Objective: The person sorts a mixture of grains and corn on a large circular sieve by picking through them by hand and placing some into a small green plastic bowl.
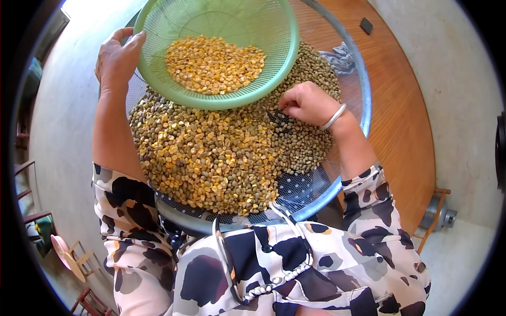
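My left hand (120,57) grips the left rim of a green plastic colander (215,103), thumb over the edge. Inside the tilted colander lies a heap of yellow split kernels (215,65). Below it, a large round mesh sieve with a blue-grey rim (367,94) holds a mixed heap of brownish-green beans and yellow kernels (209,158). Mostly brownish-green beans (306,148) lie on its right side. My right hand (302,103), a white bangle (335,117) at its wrist, is at these beans with fingers curled and fingertips together; whether it holds a bean cannot be told.
The sieve rests partly over a brown wooden table (399,118). A crumpled grey cloth (340,59) and a small dark square object (366,26) lie toward the back right. A metal pot-like object (435,213) stands beyond the table's right edge. Wooden chairs are at far left.
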Tool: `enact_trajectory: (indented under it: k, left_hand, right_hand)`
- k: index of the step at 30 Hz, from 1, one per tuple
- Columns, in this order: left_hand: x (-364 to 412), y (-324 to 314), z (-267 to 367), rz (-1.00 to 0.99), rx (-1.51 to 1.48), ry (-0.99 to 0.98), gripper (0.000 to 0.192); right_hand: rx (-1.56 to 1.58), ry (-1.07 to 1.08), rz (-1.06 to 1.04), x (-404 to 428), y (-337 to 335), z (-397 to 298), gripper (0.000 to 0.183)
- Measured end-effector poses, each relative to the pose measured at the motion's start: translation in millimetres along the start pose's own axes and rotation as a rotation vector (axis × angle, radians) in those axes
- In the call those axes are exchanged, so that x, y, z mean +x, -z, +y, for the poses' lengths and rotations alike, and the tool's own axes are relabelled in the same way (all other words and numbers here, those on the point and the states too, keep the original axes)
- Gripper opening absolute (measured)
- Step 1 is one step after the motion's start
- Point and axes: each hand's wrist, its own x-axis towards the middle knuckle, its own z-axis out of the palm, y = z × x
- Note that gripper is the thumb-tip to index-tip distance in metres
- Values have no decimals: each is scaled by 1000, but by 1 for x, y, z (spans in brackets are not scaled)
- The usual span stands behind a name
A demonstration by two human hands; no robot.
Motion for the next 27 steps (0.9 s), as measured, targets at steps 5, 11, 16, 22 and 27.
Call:
enact_trajectory:
  k: [5, 11, 16, 22, 27]
  left_hand:
    - [-2, 2, 5, -7, -21, 17, 45]
    - [1, 3, -4, -16, -37, 18, 45]
    - [-1, -1, 2, 26, -54, -16, 41]
    - [-1, -1, 0, 31, -52, -9, 42]
    - [-1, -1, 1, 20, -10, -11, 42]
  right_hand:
    - [-73, 97, -46, 6, -21, -14, 14]
    - [-142, 90, -80, 9, -22, -18, 10]
    - [-152, 80, -129, 6, -15, -16, 9]
    - [978, -54, 224, -4, 15, -37, 9]
    - [243, 238, -4, 4, -6, -15, 16]
